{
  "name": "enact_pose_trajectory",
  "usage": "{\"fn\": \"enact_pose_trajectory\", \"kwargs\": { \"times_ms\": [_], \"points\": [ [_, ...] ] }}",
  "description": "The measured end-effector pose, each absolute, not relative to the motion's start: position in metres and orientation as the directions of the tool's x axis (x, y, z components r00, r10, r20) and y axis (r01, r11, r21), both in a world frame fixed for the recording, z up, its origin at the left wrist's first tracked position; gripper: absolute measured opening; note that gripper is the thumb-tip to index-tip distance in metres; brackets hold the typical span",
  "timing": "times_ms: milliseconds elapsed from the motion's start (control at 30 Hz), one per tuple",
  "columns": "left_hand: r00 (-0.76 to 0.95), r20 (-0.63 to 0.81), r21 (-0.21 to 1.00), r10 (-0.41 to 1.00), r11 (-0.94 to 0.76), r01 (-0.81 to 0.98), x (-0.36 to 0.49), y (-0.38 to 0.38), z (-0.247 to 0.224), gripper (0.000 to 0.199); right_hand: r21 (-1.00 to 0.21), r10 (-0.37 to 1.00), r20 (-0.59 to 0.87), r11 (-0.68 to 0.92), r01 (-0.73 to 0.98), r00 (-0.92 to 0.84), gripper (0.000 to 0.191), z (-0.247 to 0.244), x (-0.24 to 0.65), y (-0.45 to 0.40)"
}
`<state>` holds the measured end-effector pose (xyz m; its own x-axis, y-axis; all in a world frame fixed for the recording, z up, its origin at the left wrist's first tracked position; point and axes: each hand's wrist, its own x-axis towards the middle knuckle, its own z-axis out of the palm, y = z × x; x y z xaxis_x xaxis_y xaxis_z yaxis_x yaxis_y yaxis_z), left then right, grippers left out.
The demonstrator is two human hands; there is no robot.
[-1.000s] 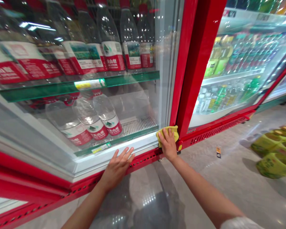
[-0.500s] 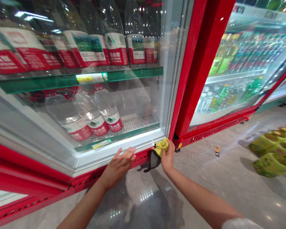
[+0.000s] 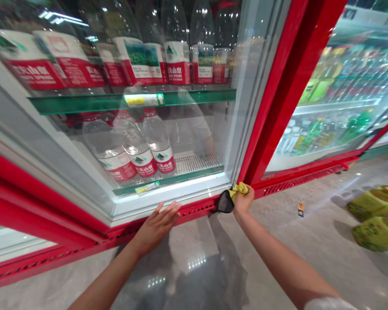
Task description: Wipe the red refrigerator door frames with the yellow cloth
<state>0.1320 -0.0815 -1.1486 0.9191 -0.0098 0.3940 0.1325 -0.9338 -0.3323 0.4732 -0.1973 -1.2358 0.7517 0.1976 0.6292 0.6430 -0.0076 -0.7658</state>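
My right hand [image 3: 244, 201] is closed round a yellow cloth [image 3: 239, 189], pressed near the lower right corner of the red-framed glass-door fridge [image 3: 194, 206]. A dark grey flap with a black edge [image 3: 225, 202] hangs from the cloth on its left side. My left hand [image 3: 160, 228] lies with fingers stretched out on the fridge's red bottom rail, holding nothing. Behind the glass, several large water bottles [image 3: 161, 146] with red and white labels stand on two shelf levels.
To the right stands another red fridge [image 3: 310, 171] with rows of drinks. Yellow-green bottle packs [image 3: 377, 232] sit on the shiny tiled floor [image 3: 278, 249] at the right. A small orange and black card [image 3: 300, 209] lies on the floor.
My right hand has slid right along the fridge's bottom edge with the cloth, to the corner. The left hand stays flat on the rail, while the view has shifted slightly left.
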Motion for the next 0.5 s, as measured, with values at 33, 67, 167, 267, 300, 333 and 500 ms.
{"fn": "enact_pose_trajectory", "kwargs": {
  "times_ms": [33,67,167,267,300,333,500],
  "points": [
    [0.918,0.397,-0.328,-0.010,-0.935,0.132,0.128,-0.080,-1.151,0.038,-0.778,0.160,0.615,-0.037,0.628,0.772,0.047,-1.233,0.473,-0.197],
    [0.918,0.396,-0.327,-0.012,-0.936,0.129,0.125,-0.079,-1.153,0.039,-0.777,0.143,0.614,-0.065,0.626,0.776,0.045,-1.231,0.468,-0.196],
    [0.926,0.378,-0.331,-0.008,-0.935,0.127,0.120,-0.076,-1.159,0.040,-0.732,0.235,0.645,-0.084,0.676,0.727,0.036,-1.226,0.436,-0.194],
    [0.930,0.368,-0.338,0.003,-0.931,0.137,0.119,-0.076,-1.162,0.037,-0.575,0.437,0.738,0.008,0.818,0.514,0.032,-1.219,0.413,-0.197],
    [0.930,0.368,-0.342,0.005,-0.929,0.140,0.118,-0.076,-1.162,0.037,-0.457,0.518,0.777,0.075,0.886,0.357,0.031,-1.216,0.413,-0.199],
    [0.930,0.366,-0.348,0.003,-0.927,0.140,0.117,-0.076,-1.162,0.038,-0.299,0.598,0.788,0.161,0.941,0.148,0.030,-1.213,0.418,-0.203],
    [0.942,0.336,-0.375,0.005,-0.917,0.139,0.085,-0.075,-1.162,0.047,0.183,0.726,0.502,0.442,0.878,-0.470,0.038,-1.205,0.470,-0.224]
  ]
}}
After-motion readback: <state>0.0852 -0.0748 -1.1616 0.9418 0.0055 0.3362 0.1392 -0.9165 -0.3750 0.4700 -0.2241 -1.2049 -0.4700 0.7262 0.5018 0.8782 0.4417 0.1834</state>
